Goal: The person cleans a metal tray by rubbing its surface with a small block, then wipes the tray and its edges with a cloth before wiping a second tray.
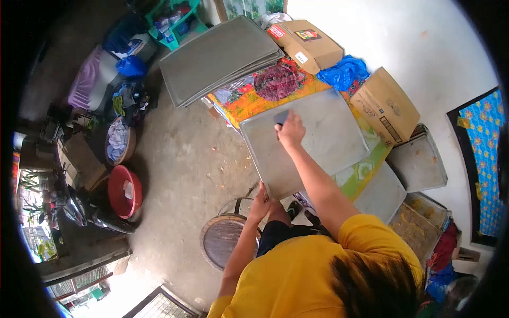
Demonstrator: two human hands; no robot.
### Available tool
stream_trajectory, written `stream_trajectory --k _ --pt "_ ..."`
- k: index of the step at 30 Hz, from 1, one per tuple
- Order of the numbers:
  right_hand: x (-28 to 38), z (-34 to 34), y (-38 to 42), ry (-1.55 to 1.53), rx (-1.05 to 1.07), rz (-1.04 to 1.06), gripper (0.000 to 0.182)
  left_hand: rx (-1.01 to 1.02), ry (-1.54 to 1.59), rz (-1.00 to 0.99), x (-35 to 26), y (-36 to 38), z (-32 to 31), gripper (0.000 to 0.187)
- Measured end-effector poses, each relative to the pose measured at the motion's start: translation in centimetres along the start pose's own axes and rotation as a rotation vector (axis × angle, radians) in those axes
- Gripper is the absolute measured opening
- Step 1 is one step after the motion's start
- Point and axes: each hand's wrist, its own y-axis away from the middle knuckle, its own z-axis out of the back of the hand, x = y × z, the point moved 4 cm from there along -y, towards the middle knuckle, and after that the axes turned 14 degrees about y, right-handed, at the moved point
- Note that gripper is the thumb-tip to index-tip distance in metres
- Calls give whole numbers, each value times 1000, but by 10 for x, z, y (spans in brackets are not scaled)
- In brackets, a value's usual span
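A large grey metal tray (pixel 328 143) lies tilted on a table with a colourful cloth. My right hand (pixel 291 129) is closed on a small dark flat scraper-like piece (pixel 281 117), which touches the tray's surface near its upper left part. At the tray's near left corner, my left hand (pixel 260 203) grips the rim. Beyond the tray, a stack of similar trays (pixel 220 58) rests on the far end of the table.
Cardboard boxes (pixel 386 106) and a blue plastic bag (pixel 344 72) stand along the wall side. More trays (pixel 419 161) lean at the right. A round wooden stool (pixel 225 241), a red basin (pixel 125 192) and a laundry basket (pixel 121 140) are on the floor.
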Motion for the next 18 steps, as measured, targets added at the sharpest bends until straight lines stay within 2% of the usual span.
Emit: stream_trajectory --k 1,3,4,7,8,11,12,15,18 --pt "-13 7 6 8 -25 -72 81 0 4 41 2 1 0 94" --pt "13 -8 50 75 93 127 83 1 18 116 3 -3 -1 94" --pt "27 -12 73 159 114 261 84 -30 219 212 -21 4 -6 87" --pt "30 -7 91 83 210 332 84 -29 254 261 -36 7 -9 66" --pt "12 -4 74 93 114 260 84 -48 216 264 -36 8 -9 42" --pt "-43 23 40 -40 130 -34 80 -79 231 216 -12 7 -8 27" --pt "-36 13 49 11 171 17 79 -91 203 213 -7 5 -7 26" --pt "18 -3 125 195 -67 332 84 -146 181 200 -1 5 -12 21" --pt "1 -11 104 177 -103 174 85 -204 207 214 -12 11 -10 20"
